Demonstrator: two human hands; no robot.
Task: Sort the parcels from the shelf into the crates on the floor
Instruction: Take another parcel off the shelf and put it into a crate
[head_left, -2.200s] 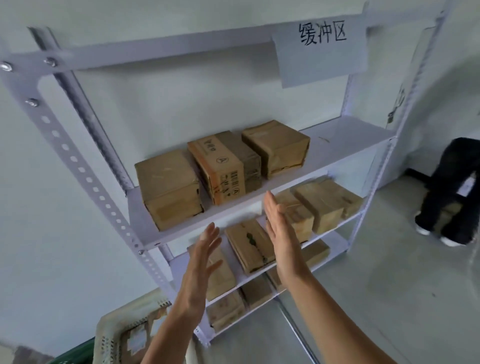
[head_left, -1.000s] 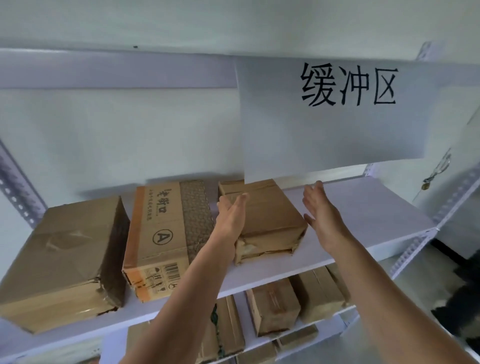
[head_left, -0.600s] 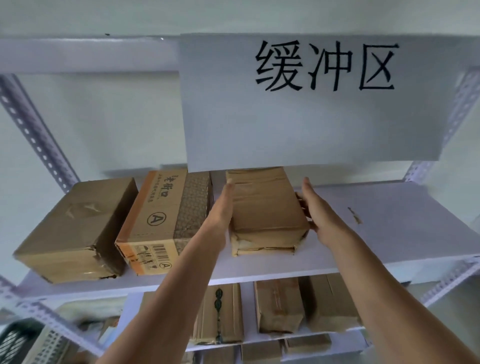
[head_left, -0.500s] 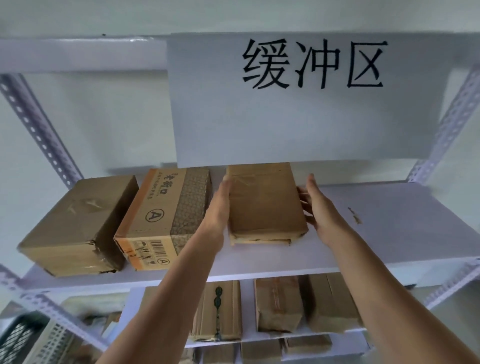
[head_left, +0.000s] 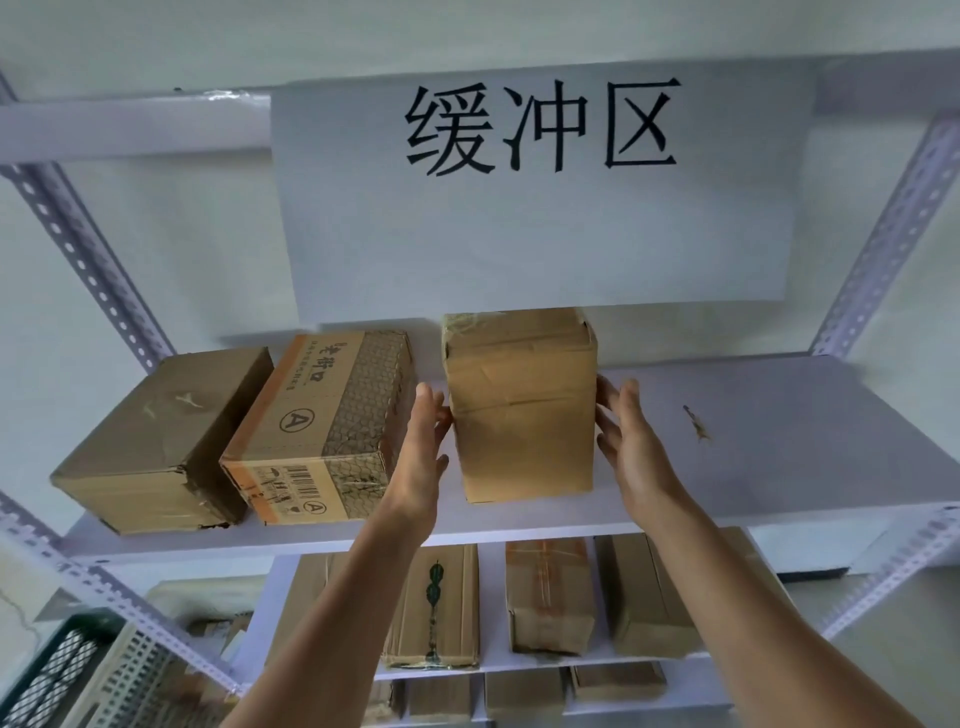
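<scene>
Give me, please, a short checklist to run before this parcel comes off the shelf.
1. Left hand flat on the parcel, left side: ok.
2. Right hand on its right side: ok.
3. Gap to the A-marked box: ok.
4. Parcel top clear of the hanging sign: cannot tell.
5. Destination, green crate or white crate: cannot tell.

The brown parcel (head_left: 519, 410) was pressed between the left hand (head_left: 422, 462) and right hand (head_left: 631, 449) and tipped up.
</scene>
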